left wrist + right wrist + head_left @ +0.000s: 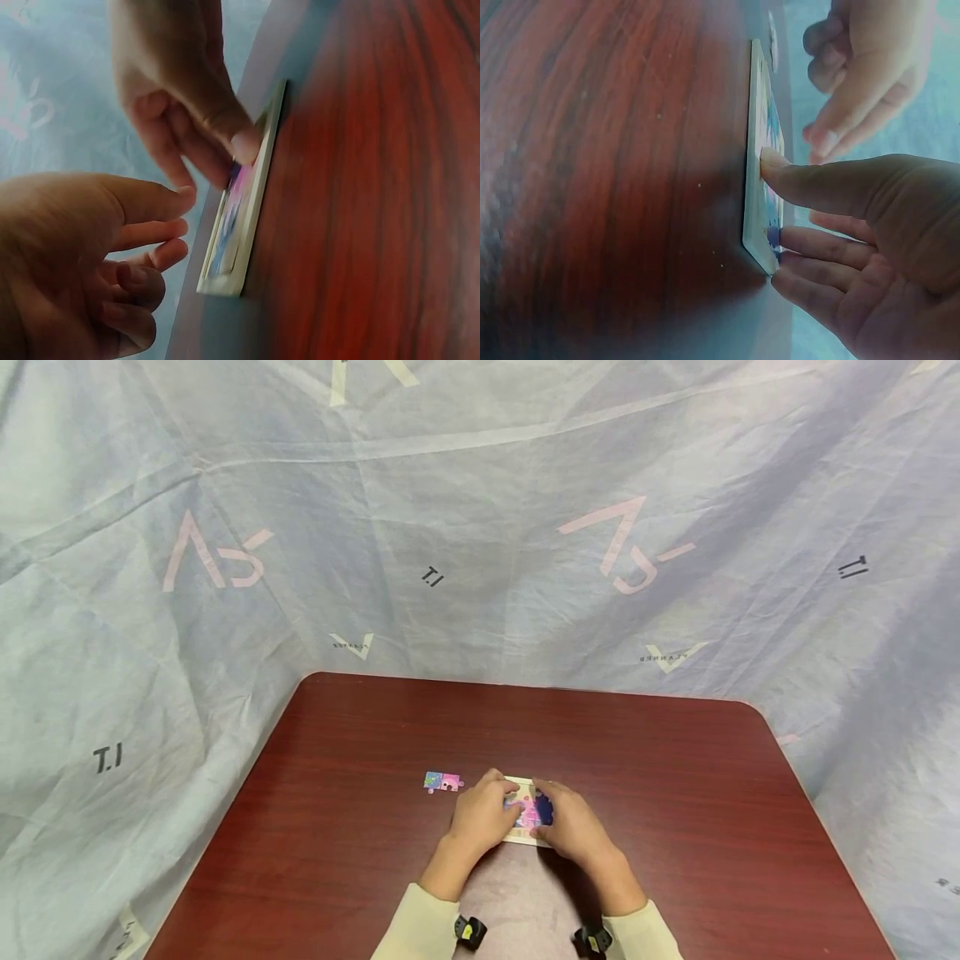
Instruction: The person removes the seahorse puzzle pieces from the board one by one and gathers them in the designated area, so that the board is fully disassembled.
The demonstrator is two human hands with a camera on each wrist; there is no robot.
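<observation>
A small jigsaw puzzle in a pale frame (522,839) lies flat on the table between the two hands. Pink and blue pieces (527,812) fill part of it, and a dark blue patch shows at its right side. My right hand (576,822) rests on the puzzle; in the right wrist view its thumb (776,161) touches the surface near one edge and its fingertips touch farther across. Over the puzzle's left side is my left hand (480,814), thumb and forefinger apart, nothing visible between them. In the left wrist view that hand (82,240) appears clear of the frame.
Two joined puzzle pieces (443,782), blue and pink, lie on the table left of the frame. The reddish-brown wooden table (360,860) has rounded far corners. Behind and beside it hangs a pale printed cloth (480,527).
</observation>
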